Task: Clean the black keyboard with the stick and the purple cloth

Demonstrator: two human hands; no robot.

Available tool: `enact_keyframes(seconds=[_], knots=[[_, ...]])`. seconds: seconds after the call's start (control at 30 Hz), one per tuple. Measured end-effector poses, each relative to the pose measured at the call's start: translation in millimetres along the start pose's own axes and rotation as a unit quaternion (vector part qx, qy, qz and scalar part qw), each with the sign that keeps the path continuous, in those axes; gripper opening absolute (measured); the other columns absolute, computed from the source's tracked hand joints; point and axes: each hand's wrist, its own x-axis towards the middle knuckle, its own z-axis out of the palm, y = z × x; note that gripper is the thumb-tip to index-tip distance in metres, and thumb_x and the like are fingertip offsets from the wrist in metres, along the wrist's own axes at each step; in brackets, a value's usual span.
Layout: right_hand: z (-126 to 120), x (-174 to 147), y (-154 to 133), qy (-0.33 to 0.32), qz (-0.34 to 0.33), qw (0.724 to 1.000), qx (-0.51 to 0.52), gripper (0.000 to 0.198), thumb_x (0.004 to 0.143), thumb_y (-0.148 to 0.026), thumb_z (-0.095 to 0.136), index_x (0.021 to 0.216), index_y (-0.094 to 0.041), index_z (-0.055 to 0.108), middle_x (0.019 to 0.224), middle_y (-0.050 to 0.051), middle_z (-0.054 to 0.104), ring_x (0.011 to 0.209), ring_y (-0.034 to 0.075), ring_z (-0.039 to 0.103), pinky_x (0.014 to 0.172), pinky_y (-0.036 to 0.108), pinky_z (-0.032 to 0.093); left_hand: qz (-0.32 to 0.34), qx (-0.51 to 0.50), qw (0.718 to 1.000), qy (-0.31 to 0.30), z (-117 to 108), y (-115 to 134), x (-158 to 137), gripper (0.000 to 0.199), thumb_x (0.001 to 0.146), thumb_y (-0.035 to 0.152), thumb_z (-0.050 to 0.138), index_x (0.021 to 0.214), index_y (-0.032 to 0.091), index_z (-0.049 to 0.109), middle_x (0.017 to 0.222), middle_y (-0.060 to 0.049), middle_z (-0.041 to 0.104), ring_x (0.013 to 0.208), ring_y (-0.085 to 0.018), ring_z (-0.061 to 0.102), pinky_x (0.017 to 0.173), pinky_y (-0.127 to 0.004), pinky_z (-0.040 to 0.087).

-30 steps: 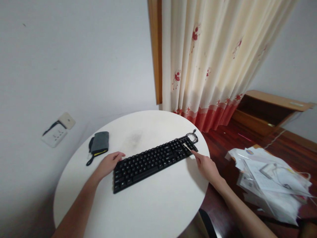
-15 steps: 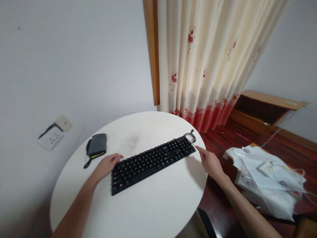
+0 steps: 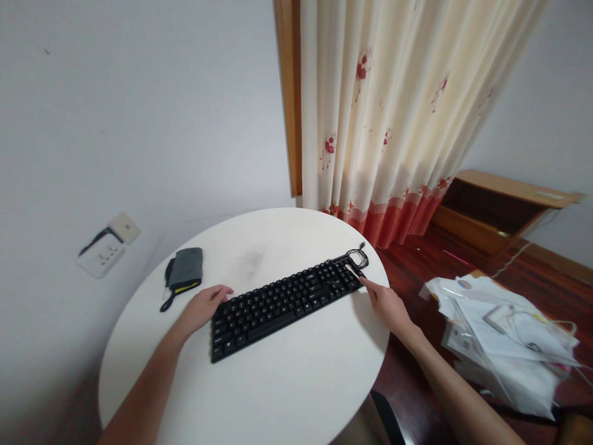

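Keyboard (image 3: 282,309) runs slantwise across the middle of the round table (image 3: 259,395). I've got my left hand (image 3: 204,308) at its far left corner (can't tell over the feed if it's gripping), right hand (image 3: 386,306) pinching a pale stick (image 3: 352,271) over the right-end keys. Grey pouch (image 3: 188,266) by the left edge, coiled cable (image 3: 359,256) crowding the far right edge, curtain (image 3: 403,123) beyond.

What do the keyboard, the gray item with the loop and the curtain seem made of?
Keyboard: likely black plastic with a mostly matte finish, judging by its uniform keys. Gray item: perhaps fabric, with a dull surface and soft-looking edges. Curtain: apparently cloth, matte, hanging in soft folds.
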Motion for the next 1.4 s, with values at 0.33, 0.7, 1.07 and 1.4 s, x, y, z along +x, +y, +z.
enact_keyframes(seconds=[0.33,0.7,1.07,1.4], knots=[[-13.4,-48.6,19.9,-0.021,-0.004,1.0,0.014,0.044,0.099,-0.031,0.032,0.136,-0.032,0.055,0.108,0.009,0.073,0.095,0.025,0.07,0.077,0.03,0.047,0.001,0.018,1.0,-0.005,-0.5,0.5,0.8,0.056,0.08,0.061,0.038,0.09,0.018,0.073,0.081,-0.007,0.072,0.084,-0.027,0.066,0.077,-0.034,0.047],[-17.4,7.0,-11.0,0.053,-0.01,0.997,0.056,0.041,0.098,-0.031,0.033,0.131,-0.032,0.058,0.117,0.005,0.07,0.107,0.024,0.065,0.087,0.032,0.047,-0.001,0.003,1.0,-0.002,-2.6,7.8,-2.6,0.052,0.078,0.059,0.04,0.086,0.019,0.073,0.079,-0.006,0.072,0.083,-0.027,0.066,0.076,-0.033,0.048],[-0.9,3.8,-8.7,0.014,0.01,1.0,0.015,0.044,0.099,-0.032,0.031,0.136,-0.032,0.055,0.113,0.008,0.071,0.102,0.025,0.067,0.081,0.031,0.047,-0.006,-0.007,1.0,-0.005,-2.5,9.6,-4.1,0.052,0.079,0.059,0.041,0.087,0.019,0.072,0.078,-0.005,0.072,0.081,-0.026,0.066,0.075,-0.033,0.048],[-9.7,-47.1,30.2,-0.012,-0.009,0.998,0.066,0.042,0.098,-0.03,0.035,0.132,-0.029,0.059,0.11,0.008,0.072,0.104,0.024,0.067,0.084,0.03,0.047,-0.002,0.007,1.0,-0.007,0.0,1.1,-0.1,0.052,0.08,0.057,0.04,0.091,0.018,0.073,0.083,-0.007,0.073,0.084,-0.027,0.066,0.075,-0.033,0.048]])
